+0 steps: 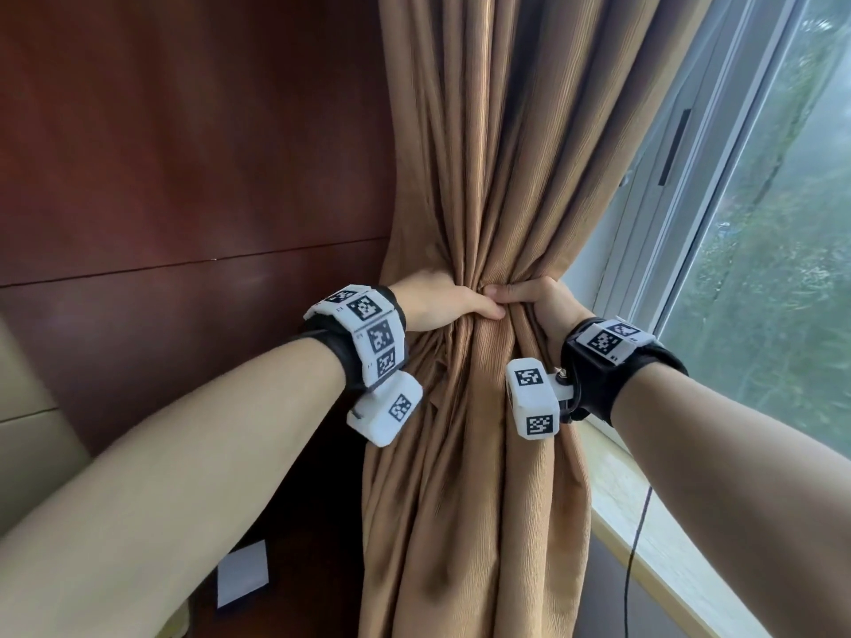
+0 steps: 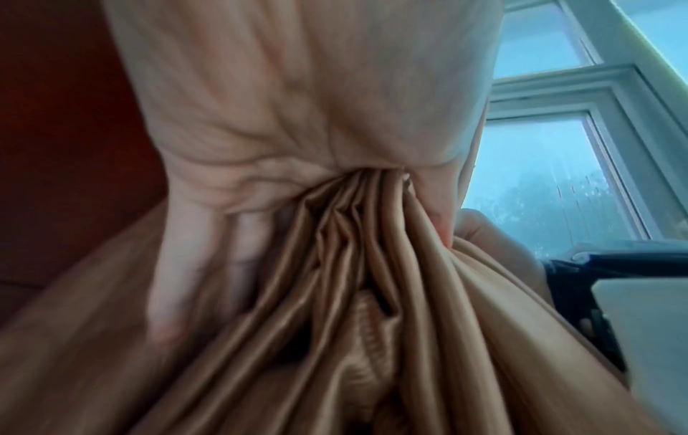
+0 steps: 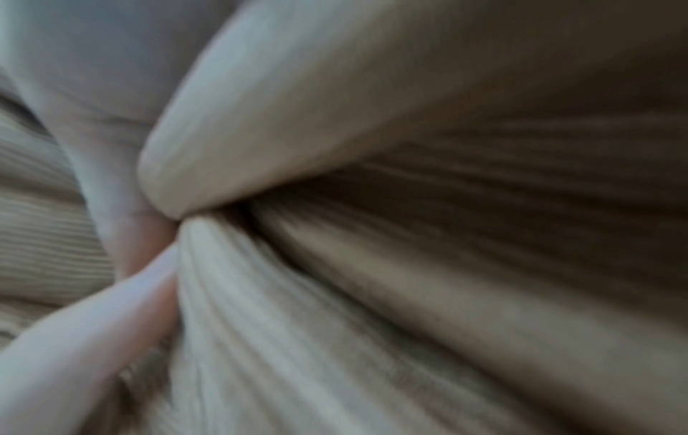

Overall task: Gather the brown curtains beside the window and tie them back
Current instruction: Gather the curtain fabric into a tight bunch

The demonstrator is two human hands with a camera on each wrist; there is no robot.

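Observation:
The brown curtain [image 1: 483, 177] hangs between a dark wood wall and the window, bunched into a narrow waist at mid height. My left hand [image 1: 442, 301] grips the bunch from the left, thumb across the front. My right hand [image 1: 534, 297] grips it from the right, fingers curled over the folds; the two hands nearly touch. In the left wrist view the gathered folds [image 2: 353, 235] fan out below my left hand [image 2: 260, 164]. The right wrist view is blurred: my right hand [image 3: 156, 235] pinches curtain cloth [image 3: 372, 294]. No tie-back is visible.
The window [image 1: 760, 200] with a white frame is at the right, over a pale sill [image 1: 644, 522] with a black cable [image 1: 638, 545]. The dark wood wall [image 1: 184, 154] is at the left. A beige seat [image 1: 32, 430] and a white paper [image 1: 241, 573] lie lower left.

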